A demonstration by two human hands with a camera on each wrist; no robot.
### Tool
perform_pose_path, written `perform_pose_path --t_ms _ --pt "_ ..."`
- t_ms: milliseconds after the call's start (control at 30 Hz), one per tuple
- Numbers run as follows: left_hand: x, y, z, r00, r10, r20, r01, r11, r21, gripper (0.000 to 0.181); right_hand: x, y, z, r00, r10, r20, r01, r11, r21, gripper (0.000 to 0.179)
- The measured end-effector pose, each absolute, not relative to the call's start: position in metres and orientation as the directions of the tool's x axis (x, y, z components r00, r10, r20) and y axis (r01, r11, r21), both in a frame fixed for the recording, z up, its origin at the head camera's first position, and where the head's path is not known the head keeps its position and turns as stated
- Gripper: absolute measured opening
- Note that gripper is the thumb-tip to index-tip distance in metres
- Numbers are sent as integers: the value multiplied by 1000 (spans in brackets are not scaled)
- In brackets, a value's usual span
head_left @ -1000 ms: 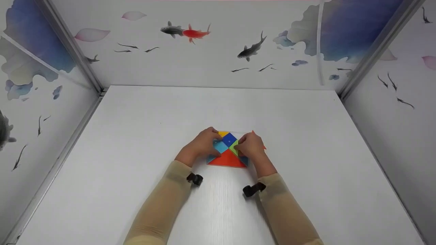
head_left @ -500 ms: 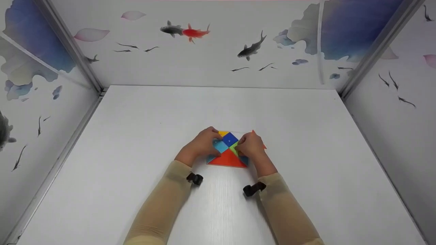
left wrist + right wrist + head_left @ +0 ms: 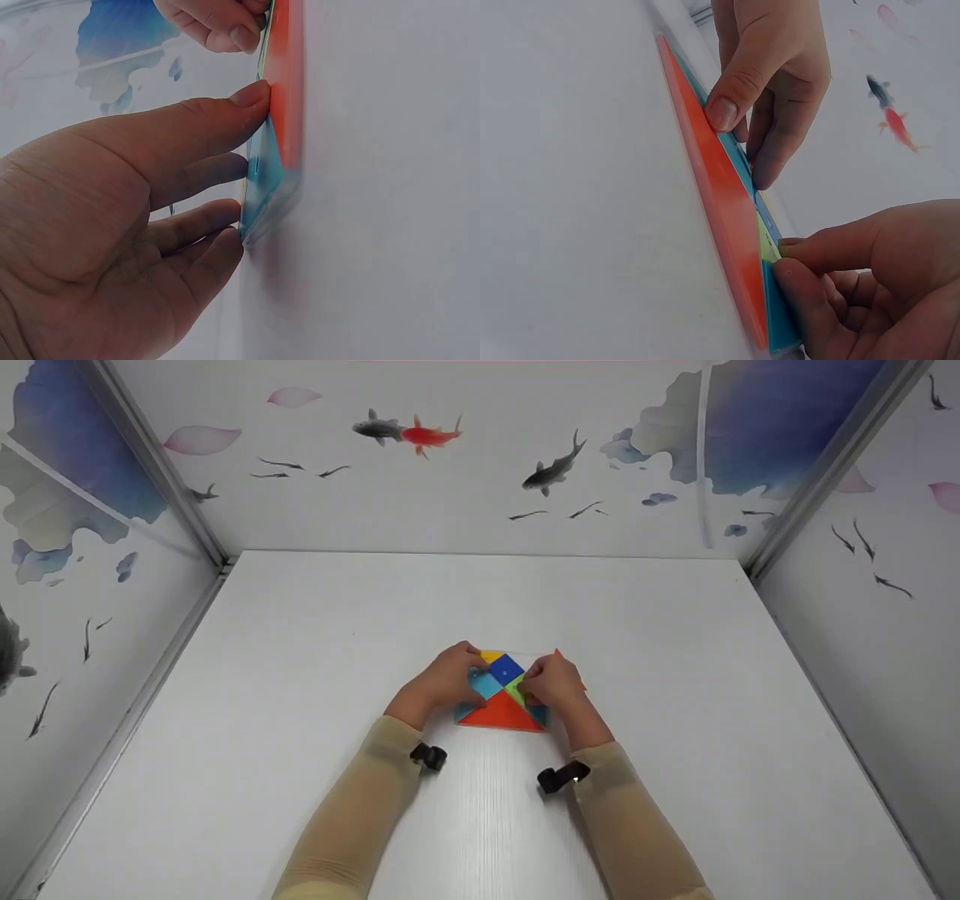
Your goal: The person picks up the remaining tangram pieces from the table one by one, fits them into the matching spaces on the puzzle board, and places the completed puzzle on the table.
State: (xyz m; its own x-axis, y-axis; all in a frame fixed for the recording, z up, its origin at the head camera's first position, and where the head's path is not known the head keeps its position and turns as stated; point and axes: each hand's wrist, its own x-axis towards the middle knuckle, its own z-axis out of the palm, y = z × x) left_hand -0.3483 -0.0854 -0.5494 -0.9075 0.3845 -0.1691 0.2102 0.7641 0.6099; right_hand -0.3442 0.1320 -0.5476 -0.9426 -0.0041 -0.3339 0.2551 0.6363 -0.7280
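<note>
Flat tangram pieces lie together mid-table in the head view: an orange-red triangle (image 3: 502, 714) nearest, a light blue piece (image 3: 486, 684), a dark blue square (image 3: 506, 669), a yellow piece (image 3: 491, 655) and a green piece (image 3: 514, 688). My left hand (image 3: 442, 675) spans the left side, its thumb tip on the pieces by the orange-red triangle and its fingers at the far edge. From the right, my right hand (image 3: 553, 681) pinches the green piece (image 3: 765, 241) between thumb and index finger. Part of the pattern is hidden under this hand.
Teal corners (image 3: 538, 714) show beside the orange-red triangle. Orange points (image 3: 557, 652) stick out behind the right hand. The white table (image 3: 300, 622) is bordered by walls printed with fish. Each wrist carries a small black camera (image 3: 429, 756).
</note>
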Motion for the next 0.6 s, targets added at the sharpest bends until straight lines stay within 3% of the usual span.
perform_pose_path --t_ms 600 --pt "-346 -84 -546 -913 361 -192 173 766 619 58 -349 143 -548 -912 -25 -410 339 517 -786 12"
